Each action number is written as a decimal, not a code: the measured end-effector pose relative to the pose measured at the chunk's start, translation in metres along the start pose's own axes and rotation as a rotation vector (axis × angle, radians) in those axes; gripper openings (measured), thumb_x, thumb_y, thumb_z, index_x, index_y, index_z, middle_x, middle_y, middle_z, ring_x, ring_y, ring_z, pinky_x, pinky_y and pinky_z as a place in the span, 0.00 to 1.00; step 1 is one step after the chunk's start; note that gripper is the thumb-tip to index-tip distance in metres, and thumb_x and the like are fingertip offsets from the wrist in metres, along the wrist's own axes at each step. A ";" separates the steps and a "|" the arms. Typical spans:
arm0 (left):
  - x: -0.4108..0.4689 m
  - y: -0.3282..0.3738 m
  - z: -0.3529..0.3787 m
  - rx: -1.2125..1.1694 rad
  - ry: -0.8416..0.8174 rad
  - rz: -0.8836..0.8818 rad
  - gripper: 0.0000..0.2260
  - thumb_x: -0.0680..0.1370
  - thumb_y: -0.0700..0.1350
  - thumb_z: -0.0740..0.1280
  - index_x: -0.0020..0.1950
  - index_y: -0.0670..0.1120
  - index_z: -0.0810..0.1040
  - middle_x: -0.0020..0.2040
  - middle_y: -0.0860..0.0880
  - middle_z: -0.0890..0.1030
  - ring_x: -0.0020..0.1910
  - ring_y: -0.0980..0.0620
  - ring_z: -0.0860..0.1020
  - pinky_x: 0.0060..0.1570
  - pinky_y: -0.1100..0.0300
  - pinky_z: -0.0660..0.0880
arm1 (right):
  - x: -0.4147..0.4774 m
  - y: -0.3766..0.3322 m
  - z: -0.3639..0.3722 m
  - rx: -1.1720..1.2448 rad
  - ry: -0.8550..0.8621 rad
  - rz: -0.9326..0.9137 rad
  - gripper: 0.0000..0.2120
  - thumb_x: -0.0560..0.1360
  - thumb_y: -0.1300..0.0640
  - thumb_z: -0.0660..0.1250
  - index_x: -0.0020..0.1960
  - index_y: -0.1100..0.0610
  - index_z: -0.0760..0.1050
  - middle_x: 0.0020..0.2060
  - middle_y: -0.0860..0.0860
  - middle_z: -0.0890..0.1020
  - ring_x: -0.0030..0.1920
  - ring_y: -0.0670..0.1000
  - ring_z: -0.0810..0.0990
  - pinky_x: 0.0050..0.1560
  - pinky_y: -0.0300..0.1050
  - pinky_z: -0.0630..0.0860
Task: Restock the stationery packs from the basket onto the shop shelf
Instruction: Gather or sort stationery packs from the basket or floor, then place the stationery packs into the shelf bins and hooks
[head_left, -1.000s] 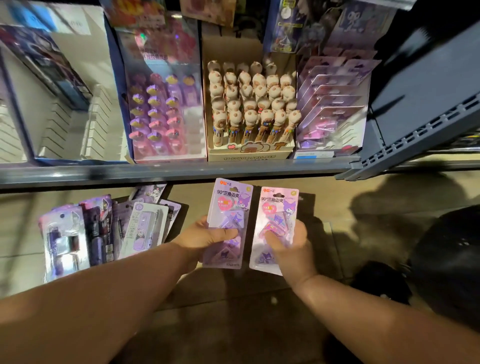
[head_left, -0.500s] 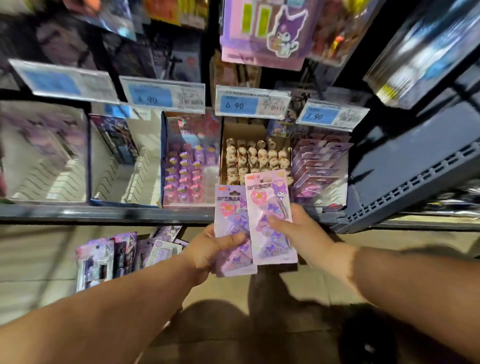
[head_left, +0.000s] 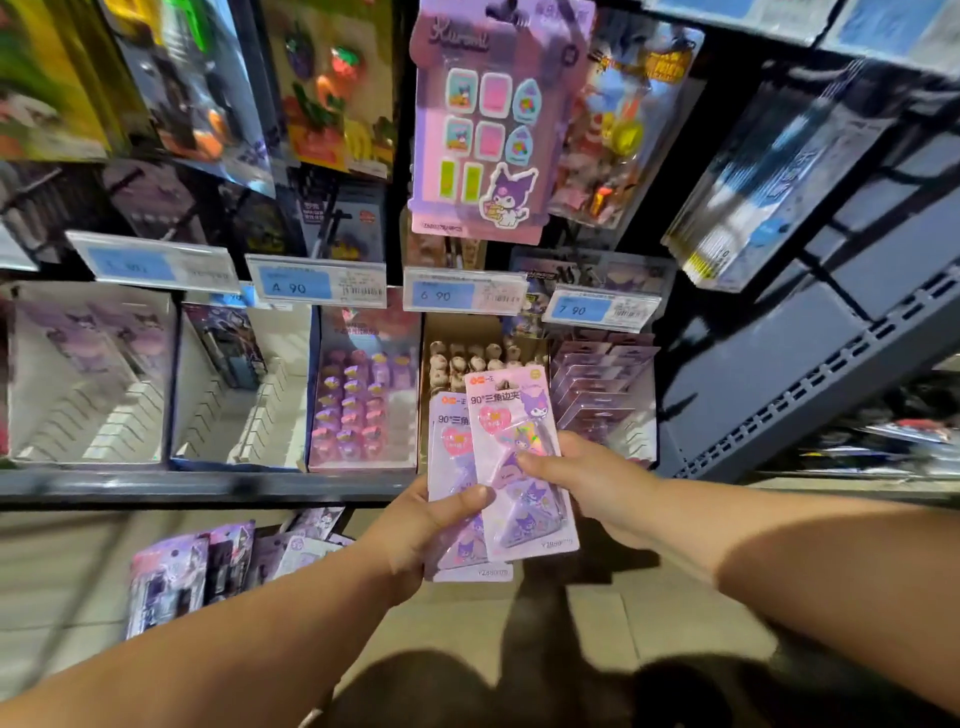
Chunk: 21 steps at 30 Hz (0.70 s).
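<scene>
Handling looks easy: light, stiff card with slick blister fronts, best pinched at the lower edge. My left grip (head_left: 421, 535) clasps the purple pack (head_left: 448, 415), my right grip (head_left: 592, 483) the pink pack (head_left: 511, 415), overlapping toward 2 o'clock, before the shelf (head_left: 208, 488)

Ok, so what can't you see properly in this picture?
Head view only:
- The purple pack in the left hand: right part hidden by the pink pack held in the right hand.
- Leftmost price tag: number too blurred to read.
- Packs at lower left: motion blur hides their print.
- Brown pen box: front covered by the held packs.
</scene>
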<state>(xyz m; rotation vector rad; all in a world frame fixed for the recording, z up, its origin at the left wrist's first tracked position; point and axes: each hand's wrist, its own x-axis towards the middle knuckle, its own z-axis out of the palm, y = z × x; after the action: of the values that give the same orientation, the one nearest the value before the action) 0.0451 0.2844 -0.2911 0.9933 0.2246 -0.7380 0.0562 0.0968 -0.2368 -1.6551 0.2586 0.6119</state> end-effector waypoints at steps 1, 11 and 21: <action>0.001 -0.001 0.000 0.008 0.001 0.010 0.23 0.70 0.39 0.71 0.65 0.42 0.75 0.58 0.39 0.82 0.57 0.38 0.80 0.57 0.43 0.77 | -0.003 0.000 -0.001 -0.033 0.006 0.013 0.22 0.72 0.49 0.71 0.64 0.55 0.74 0.56 0.53 0.83 0.56 0.53 0.82 0.60 0.52 0.75; 0.013 -0.013 0.023 0.022 -0.118 0.033 0.26 0.70 0.40 0.71 0.68 0.40 0.73 0.63 0.39 0.79 0.62 0.40 0.78 0.63 0.43 0.73 | -0.036 0.008 -0.020 -0.318 0.147 0.005 0.14 0.77 0.47 0.66 0.61 0.48 0.74 0.49 0.43 0.81 0.38 0.35 0.78 0.29 0.27 0.68; 0.036 -0.016 0.067 0.022 -0.082 -0.013 0.23 0.71 0.39 0.73 0.66 0.42 0.75 0.60 0.40 0.81 0.58 0.40 0.80 0.60 0.41 0.75 | -0.010 -0.012 -0.068 -0.155 0.342 -0.147 0.41 0.70 0.42 0.72 0.74 0.47 0.51 0.64 0.46 0.73 0.63 0.51 0.74 0.62 0.50 0.73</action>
<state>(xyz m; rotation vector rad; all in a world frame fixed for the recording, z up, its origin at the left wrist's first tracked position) 0.0515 0.2070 -0.2827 0.9808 0.1524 -0.7930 0.0704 0.0319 -0.2164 -1.9075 0.3400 0.2398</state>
